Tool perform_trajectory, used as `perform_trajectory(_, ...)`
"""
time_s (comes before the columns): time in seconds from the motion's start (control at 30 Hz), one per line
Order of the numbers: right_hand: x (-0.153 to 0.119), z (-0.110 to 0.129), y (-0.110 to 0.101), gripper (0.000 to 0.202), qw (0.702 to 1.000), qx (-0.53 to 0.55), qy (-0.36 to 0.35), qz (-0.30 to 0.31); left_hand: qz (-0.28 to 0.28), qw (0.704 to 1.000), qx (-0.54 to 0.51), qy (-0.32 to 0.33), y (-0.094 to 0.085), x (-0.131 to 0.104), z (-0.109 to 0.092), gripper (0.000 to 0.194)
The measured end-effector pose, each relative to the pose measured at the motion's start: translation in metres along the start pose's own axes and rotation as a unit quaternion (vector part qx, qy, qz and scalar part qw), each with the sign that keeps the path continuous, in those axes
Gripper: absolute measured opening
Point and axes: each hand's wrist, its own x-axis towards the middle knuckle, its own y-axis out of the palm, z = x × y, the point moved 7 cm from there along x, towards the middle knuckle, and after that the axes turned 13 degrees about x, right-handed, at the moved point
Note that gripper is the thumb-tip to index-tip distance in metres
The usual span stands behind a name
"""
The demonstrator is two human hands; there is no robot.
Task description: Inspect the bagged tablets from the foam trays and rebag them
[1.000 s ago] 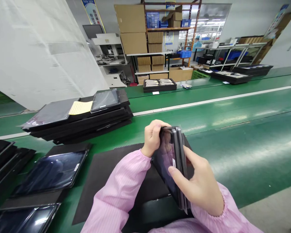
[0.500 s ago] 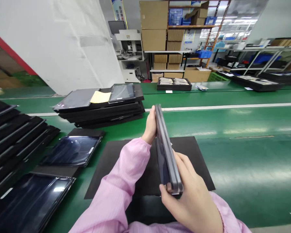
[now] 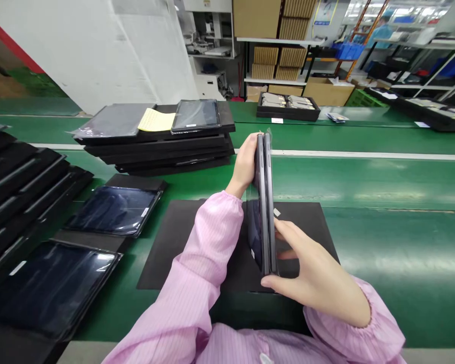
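Observation:
Two thin tablets (image 3: 264,202) stand on edge face to face in front of me, with a narrow gap line between them and clear film sticking out at the far top corner. My left hand (image 3: 245,166) grips the pair at the far end, fingers along the left side. At the near end my right hand (image 3: 314,268) holds them lightly, its thumb at the lower corner and fingertips against the right face. A small white label shows on the left tablet's face. Below lies a black sheet (image 3: 193,242); whether the tablets touch it I cannot tell.
Film-wrapped tablets (image 3: 114,210) lie on black boards at the left, beside a tall stack of black trays (image 3: 18,182). Behind is another black stack (image 3: 163,149) with a yellow paper (image 3: 157,120) on top. A parts tray (image 3: 287,112) sits across the green bench (image 3: 387,242).
The tablets have turned more upright and come into line with my view. My right hand has loosened, its thumb shifting to the near corner. The view has tipped downward.

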Motion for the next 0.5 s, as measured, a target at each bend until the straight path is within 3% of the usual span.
perform_trajectory(0.23,0.0027,-0.0034,-0.0034,0.086,0.997,0.026,-0.045,0.063,-0.016,0.999,-0.031,-0.024,-0.0016,0.0042,0.0083,0.037)
perform_trajectory(0.5,0.0061,-0.0055,-0.0082,0.071,0.995,0.06,-0.053,0.059,-0.02,1.0,-0.007,0.007,-0.0043,0.0047,0.0076,0.037)
